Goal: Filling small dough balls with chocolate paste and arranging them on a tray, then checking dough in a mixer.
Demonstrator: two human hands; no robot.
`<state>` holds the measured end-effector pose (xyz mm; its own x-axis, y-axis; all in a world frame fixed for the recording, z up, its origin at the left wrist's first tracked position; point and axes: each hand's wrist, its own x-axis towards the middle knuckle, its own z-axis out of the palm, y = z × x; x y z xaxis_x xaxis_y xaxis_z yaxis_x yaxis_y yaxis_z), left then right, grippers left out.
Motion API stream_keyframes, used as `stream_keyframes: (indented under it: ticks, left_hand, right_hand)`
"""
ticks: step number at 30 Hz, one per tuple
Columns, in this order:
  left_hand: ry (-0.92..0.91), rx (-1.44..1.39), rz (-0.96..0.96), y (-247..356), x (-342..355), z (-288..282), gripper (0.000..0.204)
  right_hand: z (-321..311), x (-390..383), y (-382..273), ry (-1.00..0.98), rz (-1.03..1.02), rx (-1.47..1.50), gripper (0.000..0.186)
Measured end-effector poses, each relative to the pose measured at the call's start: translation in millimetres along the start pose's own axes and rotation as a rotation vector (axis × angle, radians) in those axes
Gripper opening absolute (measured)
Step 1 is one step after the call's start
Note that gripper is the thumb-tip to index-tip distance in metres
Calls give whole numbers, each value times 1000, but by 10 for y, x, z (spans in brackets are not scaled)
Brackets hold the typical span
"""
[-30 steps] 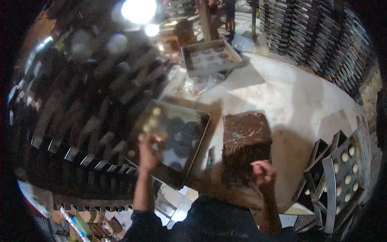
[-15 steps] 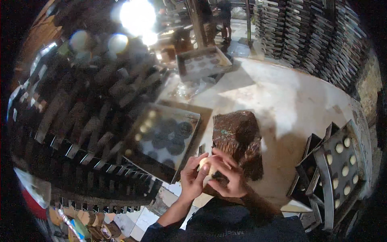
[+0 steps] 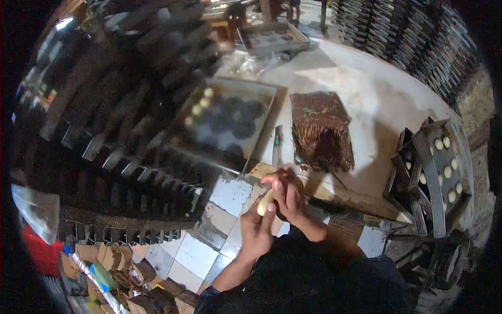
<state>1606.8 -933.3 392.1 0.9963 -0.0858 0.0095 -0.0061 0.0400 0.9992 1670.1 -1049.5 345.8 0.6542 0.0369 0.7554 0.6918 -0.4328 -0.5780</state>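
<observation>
My left hand [image 3: 256,233] is closed round a piece of pale dough [image 3: 265,205], and my right hand [image 3: 289,196] is closed over its upper end, both low in the middle, in front of the worktable. Beyond them on the pale worktable [image 3: 371,89] lies a crumbly brown block [image 3: 319,107] with a rough, scored front, and a thin knife [image 3: 277,144] lies at its left. Left of that is a metal tray [image 3: 271,102] with a few dough balls and dark round patches. At the right, tilted metal trays [image 3: 434,178] hold several dough balls.
Tall stacks of dark trays stand at the left [image 3: 130,83] and back right [image 3: 397,31]. A tray [image 3: 303,42] and plastic bag [image 3: 243,64] are at the back, people's legs [image 3: 293,15] beyond. Tiled floor [image 3: 196,251] and cardboard pieces [image 3: 123,259] show below.
My left hand has left the tray with pale dough, and both hands have come together round it, lower in front of me. The whole view has shifted, so the table sits higher in the picture.
</observation>
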Motion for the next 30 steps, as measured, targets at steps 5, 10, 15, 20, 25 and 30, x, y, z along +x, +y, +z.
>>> stream_keyframes:
  ticks: [5, 10, 15, 20, 25, 30]
  left_hand:
    - [-109, -270, -129, -432, -41, 35, 36]
    - [-240, -397, -657, -580, 184, -20, 38]
    - [-289, -517, -451, -605, 550, -52, 43]
    - [-204, -466, -476, -731, 875, 32, 50]
    - [-203, -597, -408, -757, 1147, 267, 65]
    - [-149, -588, -400, -774, 1351, 456, 66]
  right_hand:
    - [-84, -324, 3, -18, 315, 149, 34]
    - [-600, -515, 324, -174, 640, 223, 36]
    - [-1578, -1066, 1255, -226, 843, -635, 20]
    - [-1521, -1221, 1587, -503, 856, -883, 25]
    - [-1525, -748, 1572, -498, 723, -741, 23]
    - [-1558, -725, 2491, -240, 509, -722, 34]
